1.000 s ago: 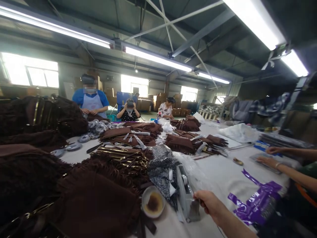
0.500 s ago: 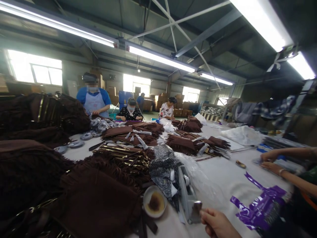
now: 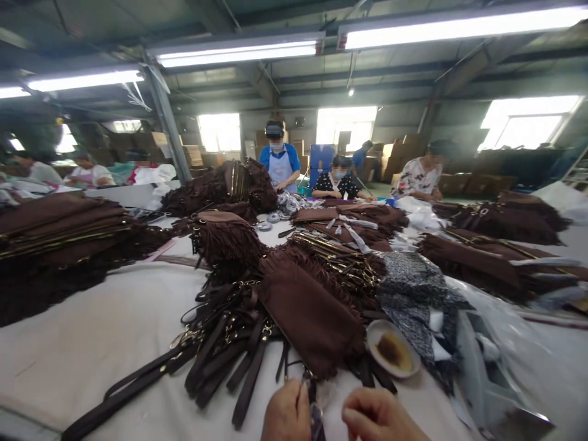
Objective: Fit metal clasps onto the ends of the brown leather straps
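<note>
At the bottom centre, my left hand [image 3: 287,410] is closed on a dark strap [image 3: 316,407], with shiny clear film beside it. My right hand [image 3: 379,416] is close by on the right, fingers curled into a pinch; what it holds, if anything, is hard to see. Just beyond them lies a brown fringed pouch [image 3: 312,306], on top of more pouches with gold zips [image 3: 335,257]. Several dark wrist straps [image 3: 225,349] with gold clasps spread out to the left. Right of the pouch are a white dish [image 3: 413,365] with yellow-brown contents and a grey tape dispenser [image 3: 478,373].
Stacked brown fringed pouches [image 3: 68,226] stand at left, with more piles [image 3: 473,263] at right. Grey patterned fabric [image 3: 413,294] and clear plastic sheeting [image 3: 537,349] lie near the dispenser. Co-workers [image 3: 278,162] are across the white table [image 3: 114,343], beside grey rolls [image 3: 287,205].
My view has swung left. My right hand has moved from the tape dispenser's front end to beside my left hand, which has come into view holding the strap.
</note>
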### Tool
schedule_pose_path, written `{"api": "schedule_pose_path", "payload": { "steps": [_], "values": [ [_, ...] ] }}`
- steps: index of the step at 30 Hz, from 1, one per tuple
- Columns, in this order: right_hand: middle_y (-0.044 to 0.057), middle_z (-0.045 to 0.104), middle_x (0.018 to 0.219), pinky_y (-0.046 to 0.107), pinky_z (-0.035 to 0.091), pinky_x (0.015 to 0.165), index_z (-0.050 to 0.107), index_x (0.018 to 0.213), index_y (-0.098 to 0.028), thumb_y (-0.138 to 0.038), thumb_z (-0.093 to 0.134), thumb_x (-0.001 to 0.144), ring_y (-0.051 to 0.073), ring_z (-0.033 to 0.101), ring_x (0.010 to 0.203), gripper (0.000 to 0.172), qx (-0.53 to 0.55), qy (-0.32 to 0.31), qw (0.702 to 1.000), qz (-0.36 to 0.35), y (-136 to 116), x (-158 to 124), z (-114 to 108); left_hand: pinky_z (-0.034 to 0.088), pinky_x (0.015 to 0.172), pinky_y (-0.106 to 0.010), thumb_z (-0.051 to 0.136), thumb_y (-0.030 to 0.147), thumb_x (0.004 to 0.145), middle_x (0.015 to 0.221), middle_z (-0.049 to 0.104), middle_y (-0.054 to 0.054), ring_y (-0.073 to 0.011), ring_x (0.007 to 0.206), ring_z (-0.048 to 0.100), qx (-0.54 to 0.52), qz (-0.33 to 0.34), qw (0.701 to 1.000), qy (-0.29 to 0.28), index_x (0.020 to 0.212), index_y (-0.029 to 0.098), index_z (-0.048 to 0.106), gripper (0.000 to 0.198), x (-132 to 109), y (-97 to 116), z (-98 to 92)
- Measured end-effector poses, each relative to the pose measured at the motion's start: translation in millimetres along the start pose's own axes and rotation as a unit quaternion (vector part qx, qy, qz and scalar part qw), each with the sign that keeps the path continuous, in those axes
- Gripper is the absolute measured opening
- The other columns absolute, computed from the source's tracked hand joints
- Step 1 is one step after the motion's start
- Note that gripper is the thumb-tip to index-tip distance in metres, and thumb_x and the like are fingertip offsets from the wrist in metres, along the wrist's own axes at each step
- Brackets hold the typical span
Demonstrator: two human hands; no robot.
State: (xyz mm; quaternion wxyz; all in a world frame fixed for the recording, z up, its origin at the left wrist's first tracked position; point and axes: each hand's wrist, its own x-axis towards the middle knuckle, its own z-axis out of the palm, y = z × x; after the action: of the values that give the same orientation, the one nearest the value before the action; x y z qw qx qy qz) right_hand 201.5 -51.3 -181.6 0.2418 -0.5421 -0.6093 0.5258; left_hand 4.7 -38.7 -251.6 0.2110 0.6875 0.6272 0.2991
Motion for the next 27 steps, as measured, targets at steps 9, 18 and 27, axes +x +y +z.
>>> {"api": "schedule_pose_path", "payload": {
  "steps": [9,18,27],
  "values": [
    [0.003,0.069,0.054,0.023,0.036,0.048,0.068,0.055,-0.017,-0.026,0.057,0.068,0.015,0.059,0.054,0.019,-0.127,0.089,0.988,0.02,-27.6,64.1,40.1,0.037,0.06,-0.029,0.03,0.023,0.096,0.07,0.066,-0.004,-0.0173,0.066,0.062,0.061,0.047,0.997,0.012,0.073,0.023,0.054,0.033,-6.4,2.5,-4.6],
    [0.003,0.064,0.044,0.024,0.031,0.045,0.062,0.046,-0.017,-0.031,0.059,0.068,0.013,0.051,0.044,0.026,-0.132,0.071,0.988,0.037,-20.2,73.8,39.4,0.036,0.055,-0.033,0.036,0.014,0.092,0.068,0.066,-0.004,-0.019,0.063,0.064,0.142,0.08,0.985,0.054,0.075,0.022,0.054,0.026,-8.0,-7.6,8.2],
    [-0.001,0.053,0.039,0.024,0.026,0.04,0.054,0.045,-0.02,-0.034,0.059,0.067,0.012,0.046,0.041,0.027,-0.109,0.111,0.983,0.096,-2.6,80.8,48.5,0.036,0.054,-0.033,0.036,0.009,0.088,0.067,0.062,-0.005,-0.0206,0.061,0.062,0.214,0.118,0.968,0.057,0.077,0.023,0.052,0.024,-10.5,-14.5,16.4]
  ]
}}
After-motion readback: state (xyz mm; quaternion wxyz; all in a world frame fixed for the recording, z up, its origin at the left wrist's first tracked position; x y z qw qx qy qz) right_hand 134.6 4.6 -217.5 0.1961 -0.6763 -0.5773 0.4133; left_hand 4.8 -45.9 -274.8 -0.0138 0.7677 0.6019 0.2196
